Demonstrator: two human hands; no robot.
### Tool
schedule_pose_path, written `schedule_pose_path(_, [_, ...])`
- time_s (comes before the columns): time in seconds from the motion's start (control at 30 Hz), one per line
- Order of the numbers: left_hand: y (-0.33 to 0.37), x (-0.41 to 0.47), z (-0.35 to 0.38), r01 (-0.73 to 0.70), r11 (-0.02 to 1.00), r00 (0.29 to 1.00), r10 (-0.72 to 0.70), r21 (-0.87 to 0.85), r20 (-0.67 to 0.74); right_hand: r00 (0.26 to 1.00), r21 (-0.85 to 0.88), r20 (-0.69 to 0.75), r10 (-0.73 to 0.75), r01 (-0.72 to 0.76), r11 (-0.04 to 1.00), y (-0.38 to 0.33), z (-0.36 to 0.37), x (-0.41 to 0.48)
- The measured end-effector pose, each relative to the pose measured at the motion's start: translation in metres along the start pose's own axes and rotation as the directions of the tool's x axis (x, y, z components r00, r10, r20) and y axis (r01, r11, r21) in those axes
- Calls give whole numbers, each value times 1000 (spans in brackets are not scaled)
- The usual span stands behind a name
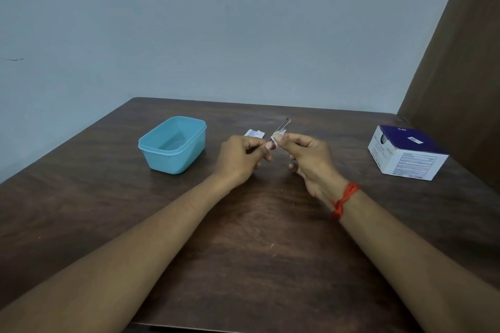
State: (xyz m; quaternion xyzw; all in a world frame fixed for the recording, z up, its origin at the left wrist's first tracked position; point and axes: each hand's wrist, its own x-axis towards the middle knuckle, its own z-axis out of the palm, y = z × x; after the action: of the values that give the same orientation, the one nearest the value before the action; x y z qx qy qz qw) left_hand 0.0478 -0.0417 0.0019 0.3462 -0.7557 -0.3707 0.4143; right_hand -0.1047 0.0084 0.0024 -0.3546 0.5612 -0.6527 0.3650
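Above the middle of the dark wooden table (pixel 243 238), both my hands meet on a slim clear capped piece (pixel 283 127) in a torn white wrapper. My left hand (pixel 240 159) pinches its lower end between thumb and fingers. My right hand (pixel 308 159), with a red thread at the wrist, pinches the white wrapper (pixel 277 139) just beside the left thumb. The clear tip points up and away from me. What exactly the piece is I cannot tell.
A light blue plastic tub (pixel 173 144) stands open to the left of my hands. A small white printed packet (pixel 254 133) lies behind my left hand. A purple and white carton (pixel 405 153) sits at the right, near a brown panel (pixel 460 62).
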Motion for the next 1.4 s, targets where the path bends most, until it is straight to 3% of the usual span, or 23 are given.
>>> schedule_pose_path(0.2, [-2,2,-1,-61,980,997,53,188,51,998,30,-44,-42,43,999,-4,-3,2])
schedule_pose_path(0.53, [0,-1,2,123,981,986,-103,-151,133,995,90,-76,-69,76,993,-20,-15,7])
schedule_pose_path(0.67, [2,-2,1,183,954,982,-163,-240,98,966,21,-169,-194,200,980,-27,-24,9])
schedule_pose_path(0.8, [1,-1,1,172,954,985,-171,-245,23,945,-34,-133,-300,298,954,-23,-20,6])
schedule_pose_path(1.4, [-1,1,0,124,978,990,-133,-170,-45,944,-211,-32,-328,315,925,5,6,-3])
